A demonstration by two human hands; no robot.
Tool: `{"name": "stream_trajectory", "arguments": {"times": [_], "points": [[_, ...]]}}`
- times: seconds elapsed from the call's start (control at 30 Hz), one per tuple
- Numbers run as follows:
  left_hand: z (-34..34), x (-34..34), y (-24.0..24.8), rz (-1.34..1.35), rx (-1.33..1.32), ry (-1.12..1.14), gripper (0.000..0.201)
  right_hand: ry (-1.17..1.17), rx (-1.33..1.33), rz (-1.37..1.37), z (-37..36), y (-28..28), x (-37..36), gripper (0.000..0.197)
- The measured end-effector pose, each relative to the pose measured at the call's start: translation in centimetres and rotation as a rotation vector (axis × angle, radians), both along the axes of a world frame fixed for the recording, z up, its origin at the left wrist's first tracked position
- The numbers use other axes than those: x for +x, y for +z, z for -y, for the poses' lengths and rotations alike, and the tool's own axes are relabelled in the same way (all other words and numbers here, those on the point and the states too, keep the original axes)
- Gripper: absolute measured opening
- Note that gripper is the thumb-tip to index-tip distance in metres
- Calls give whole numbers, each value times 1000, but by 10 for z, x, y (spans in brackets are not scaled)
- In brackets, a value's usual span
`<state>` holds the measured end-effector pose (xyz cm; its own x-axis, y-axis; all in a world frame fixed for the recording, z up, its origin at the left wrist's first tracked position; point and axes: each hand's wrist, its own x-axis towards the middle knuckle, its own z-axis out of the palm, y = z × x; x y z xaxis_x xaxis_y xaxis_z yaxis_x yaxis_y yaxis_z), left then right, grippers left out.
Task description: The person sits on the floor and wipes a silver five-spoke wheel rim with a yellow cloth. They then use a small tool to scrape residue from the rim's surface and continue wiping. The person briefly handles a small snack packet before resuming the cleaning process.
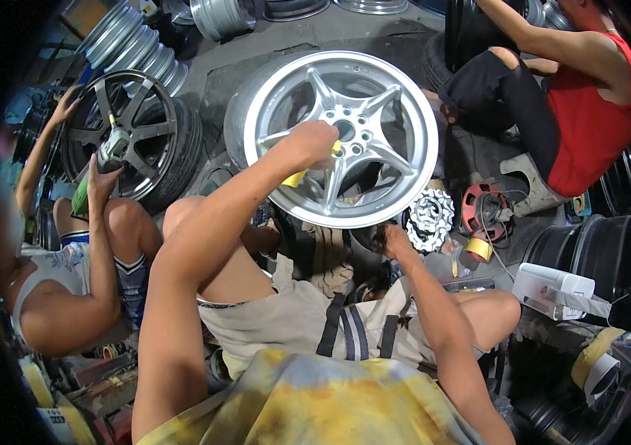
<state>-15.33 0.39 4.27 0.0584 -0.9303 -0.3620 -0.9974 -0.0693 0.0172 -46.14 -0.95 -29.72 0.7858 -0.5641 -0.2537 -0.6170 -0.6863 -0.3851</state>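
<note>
A silver alloy wheel rim [428,141] with several pointed spokes stands tilted in front of me. My left hand [315,144] is closed on a yellow strip [296,179] beside the hub, and a bit of yellow also shows at the fingertips. The strip looks like sandpaper, its far side hidden behind the hand. Just below the rim's lower edge, my right hand [395,241] has its fingers curled in shadow. What those fingers hold is hidden. A round silver piece with a scalloped edge [428,219] lies to the right of that hand.
At left a person grips a power tool [114,147] against a dark wheel [171,137]. A person in a red top [601,111] sits at right. Nearby are a red reel with a cord [475,204], a yellow roll [479,249], a white box [553,285] and stacked black rims [605,252].
</note>
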Motion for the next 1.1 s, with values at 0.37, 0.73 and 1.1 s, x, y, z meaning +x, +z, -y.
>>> {"name": "stream_trajectory", "arguments": {"times": [0.37, 0.73, 1.1], "points": [[-6, -15, -27, -258, -399, 14, 29, 290, -355, 228, -2, -50, -10, 17], [36, 14, -18, -247, -643, 117, 40, -9, -6, 134, -4, -4, -5, 26], [23, -22, -40, -242, -483, -265, 51, -169, 203, 166, -4, 36, 8, 34]]}}
